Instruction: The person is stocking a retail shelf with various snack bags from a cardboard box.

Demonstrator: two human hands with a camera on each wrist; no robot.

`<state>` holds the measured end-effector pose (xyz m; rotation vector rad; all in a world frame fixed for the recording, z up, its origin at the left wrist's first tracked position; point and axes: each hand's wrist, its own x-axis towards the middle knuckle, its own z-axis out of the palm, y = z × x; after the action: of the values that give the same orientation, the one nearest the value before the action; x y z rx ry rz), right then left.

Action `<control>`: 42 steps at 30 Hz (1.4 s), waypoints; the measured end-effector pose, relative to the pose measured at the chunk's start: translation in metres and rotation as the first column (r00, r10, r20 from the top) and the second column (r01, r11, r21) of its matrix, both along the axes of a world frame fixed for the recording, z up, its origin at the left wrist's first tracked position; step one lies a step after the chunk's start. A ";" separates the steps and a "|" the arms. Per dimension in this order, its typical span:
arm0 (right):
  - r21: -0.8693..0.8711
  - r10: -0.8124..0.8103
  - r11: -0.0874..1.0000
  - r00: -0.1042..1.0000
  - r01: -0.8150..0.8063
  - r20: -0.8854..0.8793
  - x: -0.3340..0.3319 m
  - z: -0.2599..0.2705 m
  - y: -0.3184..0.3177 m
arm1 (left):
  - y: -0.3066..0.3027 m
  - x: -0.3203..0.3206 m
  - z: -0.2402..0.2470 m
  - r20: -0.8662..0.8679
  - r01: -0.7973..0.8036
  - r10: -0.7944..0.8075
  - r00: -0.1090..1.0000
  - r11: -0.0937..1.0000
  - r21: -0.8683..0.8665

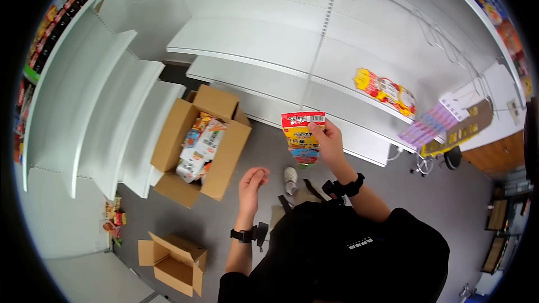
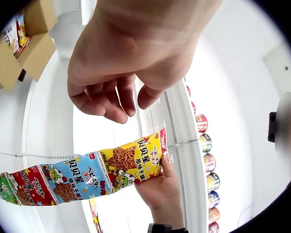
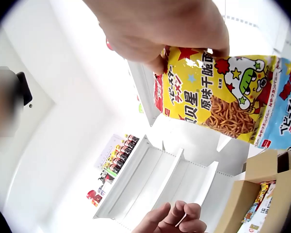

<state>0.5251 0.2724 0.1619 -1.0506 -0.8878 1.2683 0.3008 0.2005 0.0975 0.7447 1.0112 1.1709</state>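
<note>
My right hand [image 1: 332,145] pinches the red top edge of a strip of joined snack packets [image 1: 302,134], and the strip hangs down from it. In the left wrist view the strip [image 2: 92,177] runs yellow, blue, red and green, with noodle pictures on it. The yellow packet [image 3: 218,92] is nearest the right hand's fingers in the right wrist view. To the left of the strip, my left hand [image 1: 252,186] hovers with its fingers loosely bent and nothing visible in them. A gap shows between its thumb and fingers [image 2: 99,104].
White shelves [image 1: 247,42] stand ahead and at the left. A cardboard box [image 1: 222,163] filled with snack packs is on the floor, with another open box [image 1: 174,266] behind it. Yellow-red packs [image 1: 386,92] and a purple pack [image 1: 429,126] are on the right.
</note>
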 end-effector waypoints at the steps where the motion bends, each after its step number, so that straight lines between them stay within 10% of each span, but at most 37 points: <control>1: -0.005 -0.034 0.999 0.999 0.034 0.013 0.003 -0.005 -0.009 | -0.005 0.003 -0.003 -0.009 0.014 -0.015 1.000 1.000 -0.008; 15: -0.008 -0.295 0.955 0.955 0.296 0.017 0.132 0.012 -0.117 | -0.028 0.153 0.016 -0.181 0.371 -0.341 0.923 0.912 0.175; 26: 0.067 -0.398 0.917 0.914 0.393 0.084 0.331 0.029 -0.200 | -0.035 0.416 0.088 -0.058 0.640 -0.660 0.749 0.698 0.321; 42: 0.074 -0.490 0.870 0.871 0.488 0.024 0.484 0.031 -0.230 | -0.044 0.606 0.107 -0.161 0.746 -0.733 0.662 0.619 0.246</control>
<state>1.0093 0.0422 0.1928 -1.1624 -0.6305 0.7863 0.9070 0.1562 0.2046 1.2845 0.4486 0.5570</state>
